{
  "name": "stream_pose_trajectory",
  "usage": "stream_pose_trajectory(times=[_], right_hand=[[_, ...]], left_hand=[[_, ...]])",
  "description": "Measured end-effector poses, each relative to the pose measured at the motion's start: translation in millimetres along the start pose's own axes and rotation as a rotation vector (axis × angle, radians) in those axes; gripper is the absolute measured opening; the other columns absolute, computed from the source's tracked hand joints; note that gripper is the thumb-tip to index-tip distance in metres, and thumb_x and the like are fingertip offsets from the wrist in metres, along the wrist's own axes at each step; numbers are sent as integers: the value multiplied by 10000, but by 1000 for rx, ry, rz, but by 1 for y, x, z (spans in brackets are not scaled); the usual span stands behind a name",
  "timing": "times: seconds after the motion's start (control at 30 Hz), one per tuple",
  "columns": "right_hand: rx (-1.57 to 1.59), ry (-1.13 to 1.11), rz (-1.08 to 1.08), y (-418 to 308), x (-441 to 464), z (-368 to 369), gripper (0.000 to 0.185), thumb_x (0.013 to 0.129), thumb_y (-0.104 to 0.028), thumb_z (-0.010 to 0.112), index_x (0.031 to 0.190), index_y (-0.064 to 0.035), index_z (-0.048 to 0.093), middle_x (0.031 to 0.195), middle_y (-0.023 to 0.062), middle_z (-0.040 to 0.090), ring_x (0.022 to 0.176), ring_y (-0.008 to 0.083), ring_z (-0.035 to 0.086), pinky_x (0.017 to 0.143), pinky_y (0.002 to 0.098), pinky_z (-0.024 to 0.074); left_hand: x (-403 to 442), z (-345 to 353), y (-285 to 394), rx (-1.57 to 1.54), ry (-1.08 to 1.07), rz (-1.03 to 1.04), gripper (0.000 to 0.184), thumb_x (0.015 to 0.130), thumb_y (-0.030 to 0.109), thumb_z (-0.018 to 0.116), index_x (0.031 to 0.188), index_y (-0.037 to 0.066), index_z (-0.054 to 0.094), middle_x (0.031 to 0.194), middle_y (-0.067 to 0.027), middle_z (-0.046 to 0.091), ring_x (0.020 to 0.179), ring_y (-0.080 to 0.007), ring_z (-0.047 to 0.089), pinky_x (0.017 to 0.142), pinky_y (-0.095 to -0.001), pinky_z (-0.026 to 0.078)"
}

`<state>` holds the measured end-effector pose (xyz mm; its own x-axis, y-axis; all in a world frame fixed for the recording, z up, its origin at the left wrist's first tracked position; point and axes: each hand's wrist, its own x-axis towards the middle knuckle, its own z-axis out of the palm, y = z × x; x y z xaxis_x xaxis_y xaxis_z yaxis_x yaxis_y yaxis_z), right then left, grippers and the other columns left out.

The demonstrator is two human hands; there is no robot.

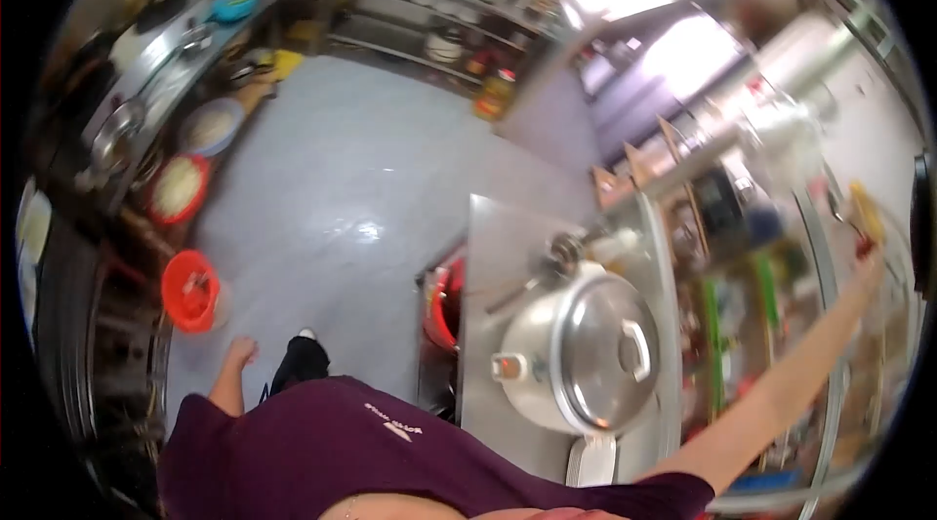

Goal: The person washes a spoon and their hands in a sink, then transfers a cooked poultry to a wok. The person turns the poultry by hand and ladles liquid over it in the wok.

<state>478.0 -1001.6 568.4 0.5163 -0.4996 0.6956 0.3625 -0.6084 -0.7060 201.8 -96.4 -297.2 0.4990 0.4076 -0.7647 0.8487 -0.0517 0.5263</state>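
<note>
My left hand (242, 351) hangs low at my side above the floor, its fingers loosely curled with nothing seen in them. Close by it is an orange-red bucket (188, 294) with something inside. Far out to the right, my right hand (868, 255) reaches up at the end of a stretched arm, beside the wall above the shelves. It is nearest to a yellow object (867, 213) whose kind I cannot make out. Blur hides the fingers and whether they touch or grip it.
A large rice cooker (605, 354) with a metal lid stands on the steel counter (493, 257). A red bin (445, 305) sits beside the counter. Along the left are a red basin (179, 190) and a pale basin (212, 125). Grey floor (342, 149) lies between.
</note>
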Motion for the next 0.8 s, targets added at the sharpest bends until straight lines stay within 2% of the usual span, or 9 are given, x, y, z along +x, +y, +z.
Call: stream_pose_trajectory(times=[0.1,0.2,0.3,0.4,0.5,0.6,0.77,0.8], right_hand=[[-50,8,-15,-15,-17,35,219,820,-278,533,858,-64,558,715,34,536,592,120,505,550,216,458],[-108,28,-19,-27,-31,70,231,823,-280,528,877,-56,550,732,41,537,598,125,510,546,217,461],[-166,54,-38,-44,-44,100,243,827,-281,524,897,-49,541,748,48,538,605,130,514,541,217,464],[-224,85,-55,-68,-64,127,257,831,-283,519,917,-41,533,765,55,540,612,135,518,536,218,466],[-279,129,-73,-95,-78,133,271,835,-284,515,936,-33,525,781,62,541,619,140,522,532,218,469],[-329,167,-86,-117,-89,136,285,839,-286,510,956,-26,517,798,69,542,625,145,527,527,219,471],[-378,188,-160,-142,-95,149,310,845,-288,503,988,-13,503,825,81,545,637,153,534,519,220,476],[-380,187,-181,-146,-93,152,315,846,-289,502,995,-11,500,830,83,545,639,155,535,518,220,477]], left_hand=[[-5,-13,-1,-125,44,-63,148,741,163,495,789,43,568,665,-85,583,523,-203,567,448,-358,446],[22,-33,-2,-208,45,-214,129,734,149,516,786,43,568,667,-76,584,523,-196,568,454,-375,446],[54,-55,9,-176,47,-214,121,729,151,534,786,48,565,664,-66,583,516,-185,561,451,-379,438],[95,-83,52,-112,40,-47,132,737,174,531,781,53,561,665,-57,584,509,-176,553,453,-368,434],[128,-114,116,-151,54,13,144,745,188,522,801,59,549,663,-51,575,506,-167,544,451,-335,429],[154,-139,175,-63,61,78,156,751,198,510,829,66,540,675,-46,574,512,-157,544,447,-304,421],[192,-128,221,-268,132,132,156,775,203,480,837,73,540,662,-37,555,509,-148,539,420,-269,420],[195,-121,222,-219,109,93,154,777,201,480,829,71,543,664,-40,557,507,-148,539,421,-271,421]])
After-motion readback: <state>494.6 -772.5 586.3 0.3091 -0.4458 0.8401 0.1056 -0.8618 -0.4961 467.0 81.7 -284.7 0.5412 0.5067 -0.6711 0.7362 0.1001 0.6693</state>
